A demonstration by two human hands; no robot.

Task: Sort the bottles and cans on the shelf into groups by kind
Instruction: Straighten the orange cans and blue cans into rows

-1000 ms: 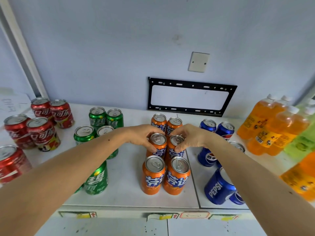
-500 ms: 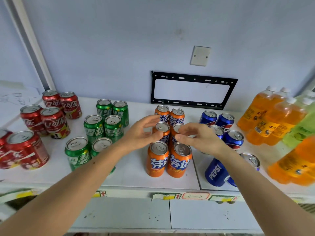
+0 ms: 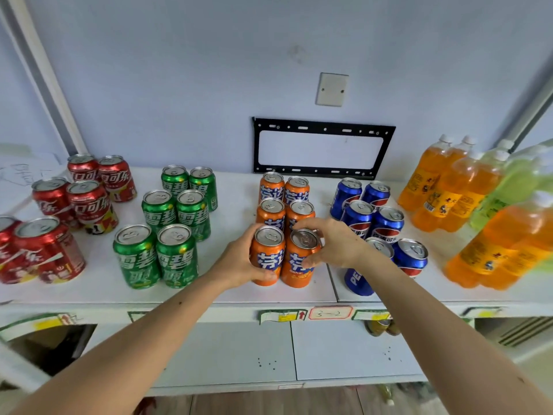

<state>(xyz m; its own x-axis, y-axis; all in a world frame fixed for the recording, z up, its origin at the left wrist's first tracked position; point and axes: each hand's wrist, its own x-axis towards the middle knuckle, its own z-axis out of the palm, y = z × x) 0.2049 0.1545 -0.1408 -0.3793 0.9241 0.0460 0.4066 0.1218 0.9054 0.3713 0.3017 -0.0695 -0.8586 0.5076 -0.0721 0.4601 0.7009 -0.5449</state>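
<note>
Several orange cans stand in two rows at the middle of the white shelf (image 3: pixel 227 211). My left hand (image 3: pixel 239 262) wraps the front left orange can (image 3: pixel 267 256) from its left side. My right hand (image 3: pixel 332 247) grips the front right orange can (image 3: pixel 299 262) from the right, fingers over its rim. Both front cans stand upright and touch each other. Red cans (image 3: pixel 89 202) stand at the far left, green cans (image 3: pixel 176 223) beside them, blue cans (image 3: pixel 374 214) right of the orange ones.
Orange bottles (image 3: pixel 443 187) and pale green bottles (image 3: pixel 514 184) fill the shelf's right end. One blue can (image 3: pixel 357 280) lies on its side near the front edge, behind my right wrist. A black metal bracket (image 3: pixel 323 124) hangs on the wall behind.
Both hands drew back from the middle pair of orange cans to the front pair and closed on them. The camera pulled back and tilted down.
</note>
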